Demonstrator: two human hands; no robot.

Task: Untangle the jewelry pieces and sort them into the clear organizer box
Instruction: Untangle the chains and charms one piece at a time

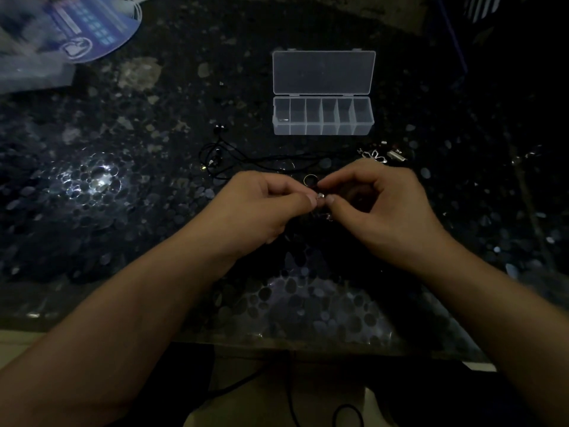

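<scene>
A person sits at a dark, pebble-patterned glass table (pixel 129 192) in dim light, both bare forearms reaching in from six o'clock. At the centre, the left hand (pixel 264 204) and the right hand (pixel 378 204) meet fingertip to fingertip, each grip pressed together on a tiny silver jewelry piece (pixel 320 196) held just above the table; a small gold ring (pixel 309 180) lies just beyond the fingertips. At twelve o'clock stands the clear plastic organizer box (pixel 323 117), lid open and laid back, with six compartments in a row; something small may sit in the leftmost, too faint to tell. A thin black cord necklace (pixel 234 158) trails at eleven o'clock, and a small heap of silver charms (pixel 381 154) rests at one o'clock. A blue round printed fan (pixel 92 29) lies far off at ten o'clock. The piece looks light, fine and easily bent or dropped, so it is probably best pinched near its clasp or links and teased apart gently.
</scene>
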